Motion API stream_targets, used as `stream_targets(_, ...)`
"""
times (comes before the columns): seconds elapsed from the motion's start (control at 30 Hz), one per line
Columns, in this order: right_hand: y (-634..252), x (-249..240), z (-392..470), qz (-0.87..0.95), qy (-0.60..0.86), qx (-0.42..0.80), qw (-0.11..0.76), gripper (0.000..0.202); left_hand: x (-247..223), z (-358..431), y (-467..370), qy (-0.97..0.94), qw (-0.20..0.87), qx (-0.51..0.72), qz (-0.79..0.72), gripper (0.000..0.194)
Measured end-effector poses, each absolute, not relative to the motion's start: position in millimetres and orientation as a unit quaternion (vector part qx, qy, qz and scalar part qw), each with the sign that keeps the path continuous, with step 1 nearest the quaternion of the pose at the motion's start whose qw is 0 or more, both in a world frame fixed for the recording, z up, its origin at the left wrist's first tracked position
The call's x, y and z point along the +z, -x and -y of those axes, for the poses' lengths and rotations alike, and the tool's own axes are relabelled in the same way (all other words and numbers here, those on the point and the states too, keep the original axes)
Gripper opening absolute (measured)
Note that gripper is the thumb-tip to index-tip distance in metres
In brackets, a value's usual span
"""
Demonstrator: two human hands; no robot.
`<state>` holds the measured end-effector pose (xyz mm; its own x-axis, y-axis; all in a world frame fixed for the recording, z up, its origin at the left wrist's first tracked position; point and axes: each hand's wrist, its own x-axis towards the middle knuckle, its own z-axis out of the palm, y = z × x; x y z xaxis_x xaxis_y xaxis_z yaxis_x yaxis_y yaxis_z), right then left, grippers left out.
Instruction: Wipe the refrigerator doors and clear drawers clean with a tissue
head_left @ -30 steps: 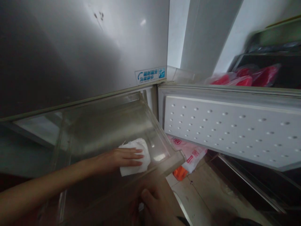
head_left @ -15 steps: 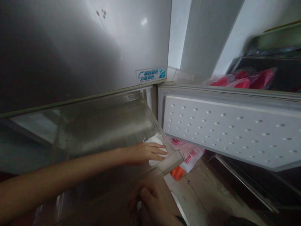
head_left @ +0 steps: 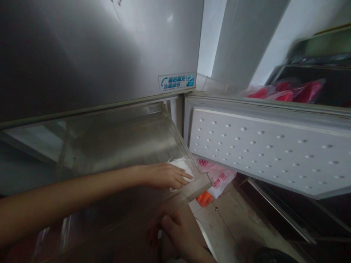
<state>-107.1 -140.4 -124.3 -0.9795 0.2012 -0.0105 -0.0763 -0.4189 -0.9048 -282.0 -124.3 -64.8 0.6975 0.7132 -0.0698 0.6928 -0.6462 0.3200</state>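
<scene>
My left hand (head_left: 164, 175) reaches in from the left over a clear plastic drawer (head_left: 120, 135). Its fingers lie stretched over a white cloth or paper wipe (head_left: 182, 166), pressing it to the inside of the drawer near the front right corner. The palm side is hidden. Lower down, outside the drawer's front edge, my right hand (head_left: 174, 230) is closed with its fingers curled. A small white bit shows by its fingertips, in dim light; what it holds I cannot make out.
A grey fridge door (head_left: 104, 51) with a blue sticker stands shut above. The lower fridge door (head_left: 263, 146), dimpled inside, is swung out to the right. Below it a pink-and-white plastic bag (head_left: 219, 175) and an orange thing (head_left: 204, 199) lie on the tiled floor (head_left: 219, 226).
My left hand has slid slightly left and toward me with the white wipe beneath it. My right hand stays curled in nearly the same place. The view has shifted a little.
</scene>
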Motion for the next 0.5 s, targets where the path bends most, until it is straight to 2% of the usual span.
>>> stream_targets(0.13, 108, -125, 140, 0.523, 0.051, 0.847, 0.081, 0.04, -74, 130, 290, -0.894, 0.158, 0.087, -0.41, 0.037)
stream_targets(0.27, 111, -133, 144, 0.476, 0.038, 0.875, 0.082, 0.048, -85, 128, 285, -0.88, 0.155, 0.168, -0.417, 0.037)
stream_targets(0.5, 115, -144, 150, 0.444, 0.034, 0.892, 0.083, 0.058, -76, 114, 273, -0.888, 0.163, 0.125, -0.412, 0.035)
